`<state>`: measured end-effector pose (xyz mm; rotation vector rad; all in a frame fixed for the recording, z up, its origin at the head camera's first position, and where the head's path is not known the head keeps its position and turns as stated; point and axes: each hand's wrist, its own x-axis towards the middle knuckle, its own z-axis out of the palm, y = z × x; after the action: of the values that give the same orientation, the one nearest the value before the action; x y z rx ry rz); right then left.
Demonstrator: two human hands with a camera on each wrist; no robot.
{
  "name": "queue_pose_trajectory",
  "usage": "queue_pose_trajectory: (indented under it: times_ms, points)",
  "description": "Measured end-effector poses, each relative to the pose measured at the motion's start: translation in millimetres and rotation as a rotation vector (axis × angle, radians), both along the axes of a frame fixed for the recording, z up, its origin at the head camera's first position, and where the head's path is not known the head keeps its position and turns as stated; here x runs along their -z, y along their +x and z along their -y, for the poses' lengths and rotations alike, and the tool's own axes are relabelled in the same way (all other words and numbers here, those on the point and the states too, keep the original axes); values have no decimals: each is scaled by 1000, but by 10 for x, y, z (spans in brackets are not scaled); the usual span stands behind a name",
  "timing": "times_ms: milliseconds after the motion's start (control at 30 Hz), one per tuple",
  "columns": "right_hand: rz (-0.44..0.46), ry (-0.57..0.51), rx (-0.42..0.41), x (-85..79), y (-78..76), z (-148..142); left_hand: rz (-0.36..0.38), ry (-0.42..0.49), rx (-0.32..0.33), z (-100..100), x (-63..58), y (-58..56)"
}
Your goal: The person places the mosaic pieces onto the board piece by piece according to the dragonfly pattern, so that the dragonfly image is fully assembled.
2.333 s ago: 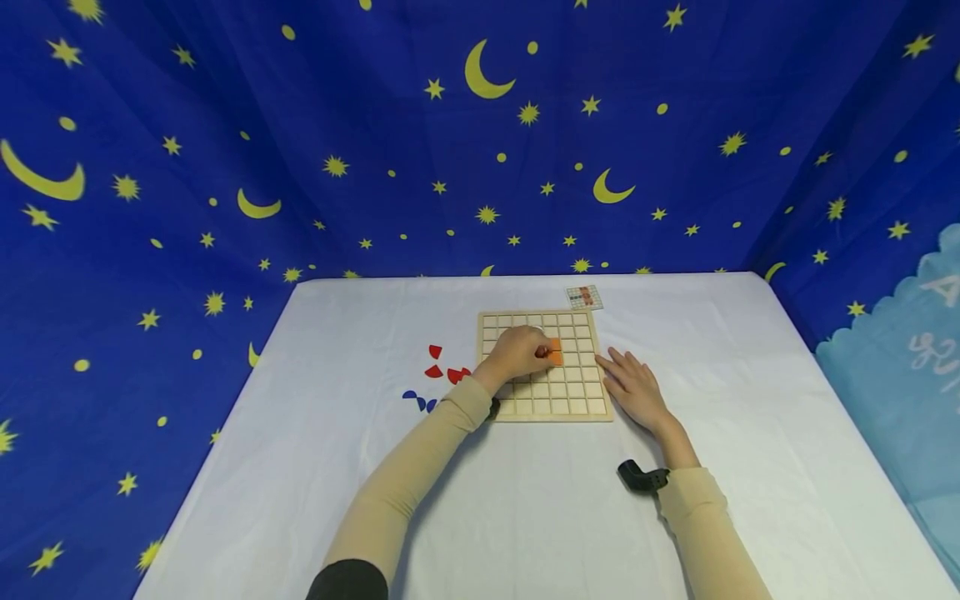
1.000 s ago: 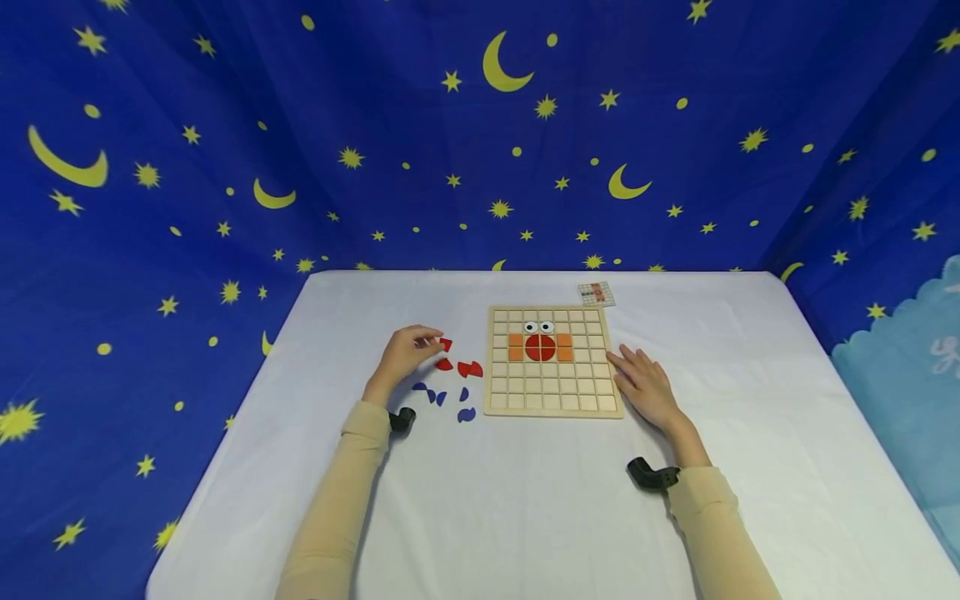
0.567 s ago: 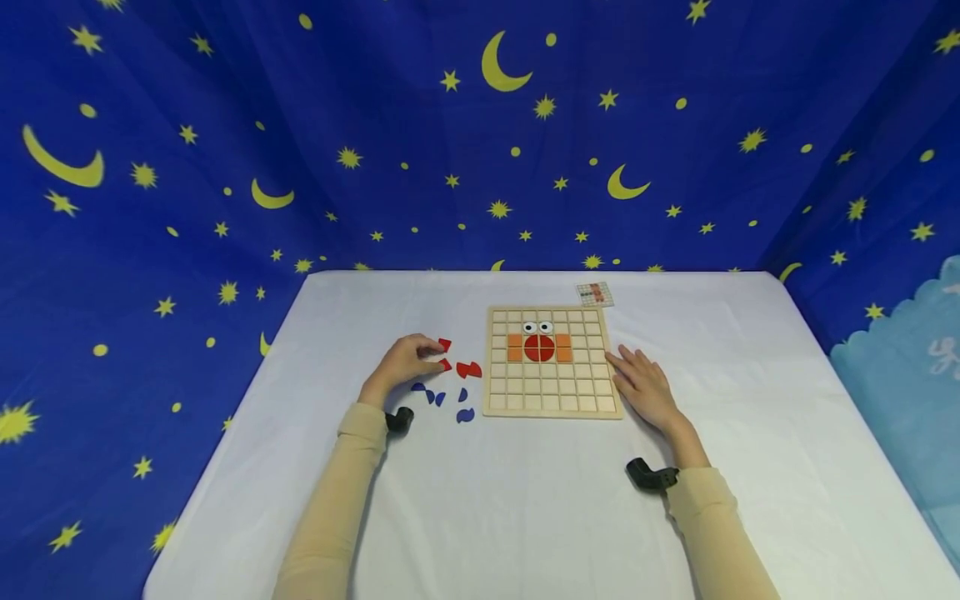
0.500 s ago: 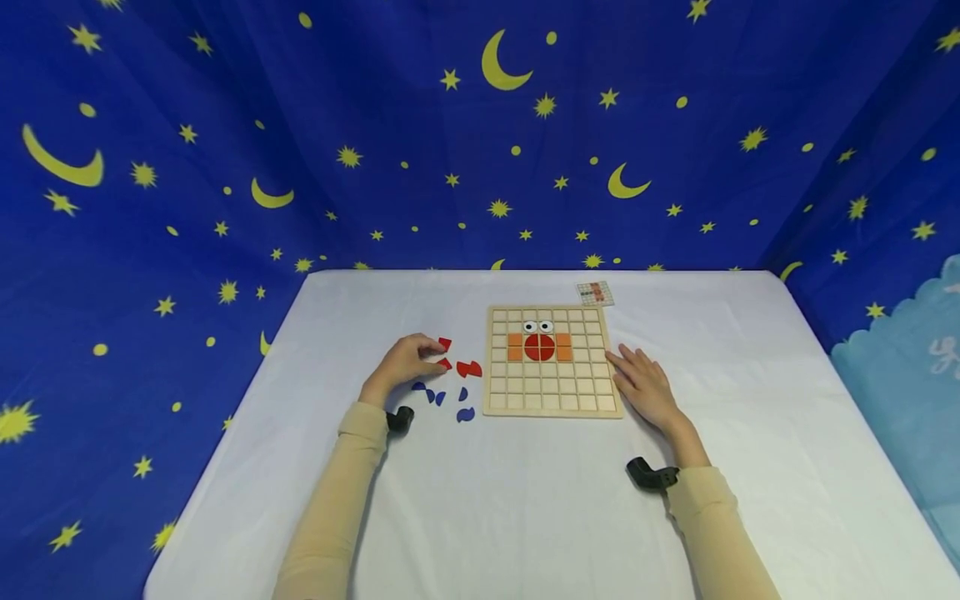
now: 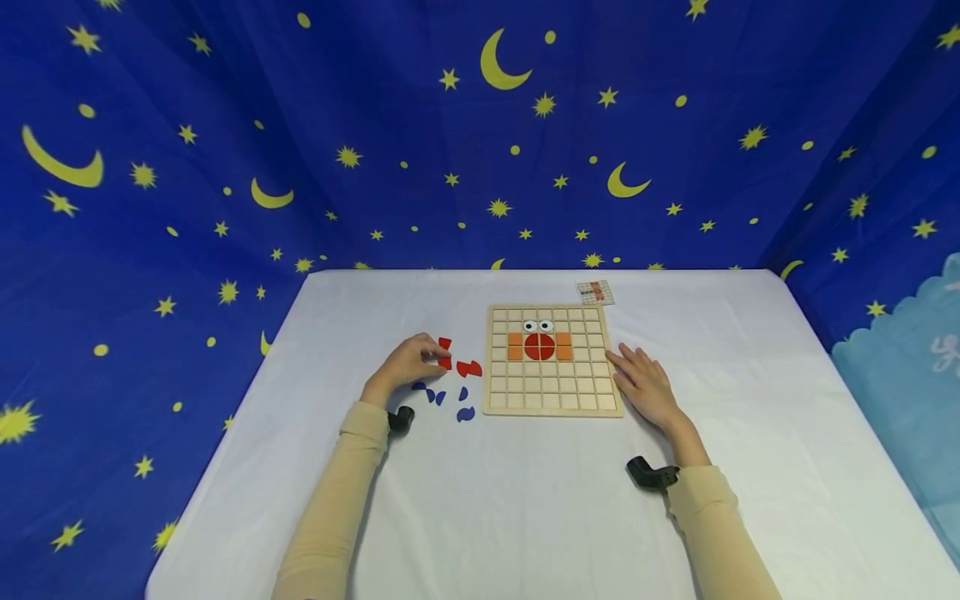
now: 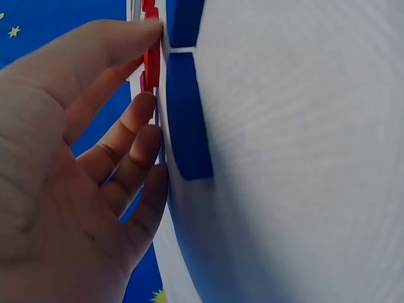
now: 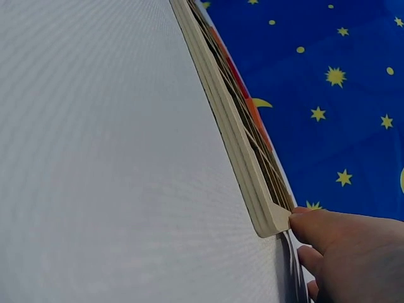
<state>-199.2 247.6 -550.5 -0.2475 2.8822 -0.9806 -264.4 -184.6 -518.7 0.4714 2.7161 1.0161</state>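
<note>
In the head view my left hand is left of the wooden grid board, its thumb and index finger pinching a red quarter-circle tile. Another red tile touches or nearly touches it just beyond. The left wrist view shows the thumb and index finger at a red tile; the other fingers are bent loosely below. My right hand lies by the board's right side, fingers extended, fingertips touching its edge. On the board, two eye tiles stand above a red circle, flanked by orange squares.
Overlapping red tiles lie between the left hand and the board. Several blue curved tiles are scattered nearer the front. A small printed card sits beyond the board's far right corner. A starry blue curtain stands behind the white table.
My left hand has gone from over the board back to the loose red tiles at the left. Its fingers have closed on the nearer red tile. My right hand stays by the board.
</note>
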Motion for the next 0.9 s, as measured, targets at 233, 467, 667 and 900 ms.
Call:
queue_pose_trajectory:
  times_ms: [233, 467, 667, 900]
  points:
    - [-23, 0, -5, 7, 0, 3, -29, 42, 13, 15, 16, 12]
    - [-18, 7, -4, 9, -2, 3, -81, -33, 21, -24, 33, 7]
    - [3, 13, 4, 5, -2, 1, -77, -97, 24, -54, 12, 0]
    - [-27, 7, 4, -8, 9, 11, -105, -110, 29, -84, 1, 6]
